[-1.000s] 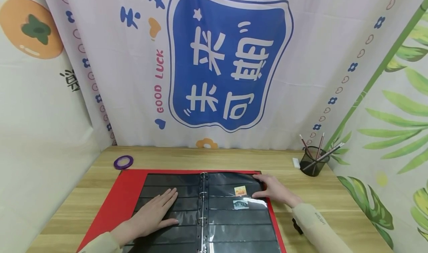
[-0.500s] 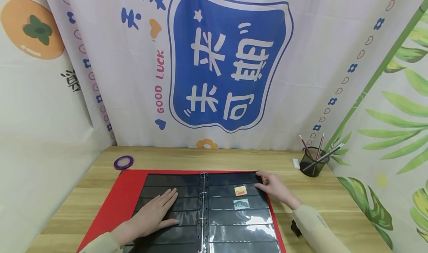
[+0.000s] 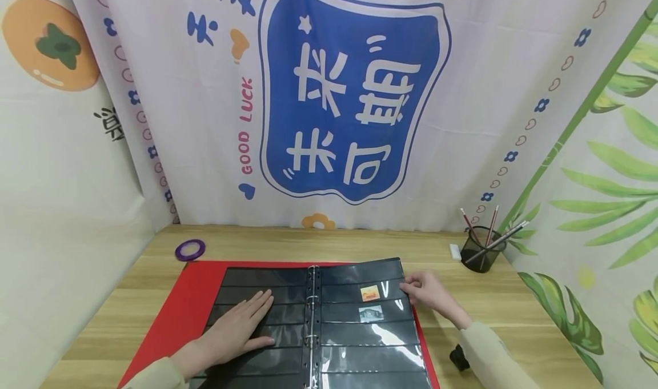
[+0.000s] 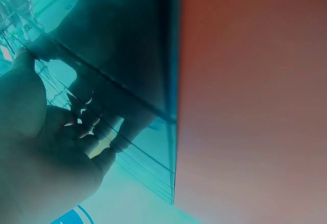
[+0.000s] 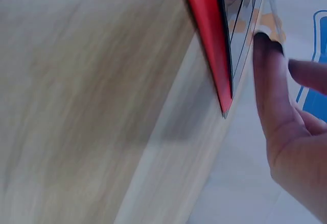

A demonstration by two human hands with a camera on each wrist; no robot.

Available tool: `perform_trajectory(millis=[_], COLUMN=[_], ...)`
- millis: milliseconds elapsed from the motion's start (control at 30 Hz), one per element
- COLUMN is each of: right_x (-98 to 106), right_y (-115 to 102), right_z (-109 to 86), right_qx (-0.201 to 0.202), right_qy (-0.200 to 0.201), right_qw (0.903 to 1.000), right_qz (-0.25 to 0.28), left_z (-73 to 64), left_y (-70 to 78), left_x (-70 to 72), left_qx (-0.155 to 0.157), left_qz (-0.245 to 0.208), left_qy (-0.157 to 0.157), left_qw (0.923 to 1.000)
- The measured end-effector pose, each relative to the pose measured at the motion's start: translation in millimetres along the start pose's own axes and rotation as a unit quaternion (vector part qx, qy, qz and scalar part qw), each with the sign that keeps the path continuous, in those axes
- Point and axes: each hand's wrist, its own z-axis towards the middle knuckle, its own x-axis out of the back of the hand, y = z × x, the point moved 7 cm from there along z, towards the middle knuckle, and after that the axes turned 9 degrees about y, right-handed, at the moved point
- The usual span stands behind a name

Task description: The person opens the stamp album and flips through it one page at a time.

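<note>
Pinching the outer edge of the right page [image 3: 370,355], the right hand [image 3: 429,292] has thumb and fingertips closed on it, top corner raised off the red binder [image 3: 180,303]. Over on the left page [image 3: 283,295], the left hand [image 3: 228,332] lies flat, fingers together, thumb apart. Looks like the start of a page turn! Next move calls for a firm pinch and a smooth swing across the metal rings [image 3: 311,302].
</note>
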Motion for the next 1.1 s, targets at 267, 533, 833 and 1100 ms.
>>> perform_trajectory(millis=[267, 533, 833, 1100], right_x=[-1.1, 10.9, 28.1, 33.5], right_y=[-1.0, -22.1, -71.0, -114.4], right_z=[-17.9, -15.2, -5.8, 5.4], right_qx=[-0.023, -0.055, -0.049, -0.039], right_qy=[-0.129, -0.161, -0.147, -0.114], right_qw=[0.9896, 0.9780, 0.9775, 0.9843], right_qz=[0.059, 0.121, 0.143, 0.128], left_z=[-0.3, 0.0, 0.3, -1.0], left_y=[0.6, 0.9, 1.7, 2.8], left_x=[0.6, 1.1, 1.4, 3.0], left_qx=[0.001, -0.002, -0.006, -0.006], left_qz=[-0.003, -0.002, -0.002, -0.012], left_qy=[0.001, 0.006, 0.007, 0.007], left_qw=[1.0000, 1.0000, 1.0000, 0.9999])
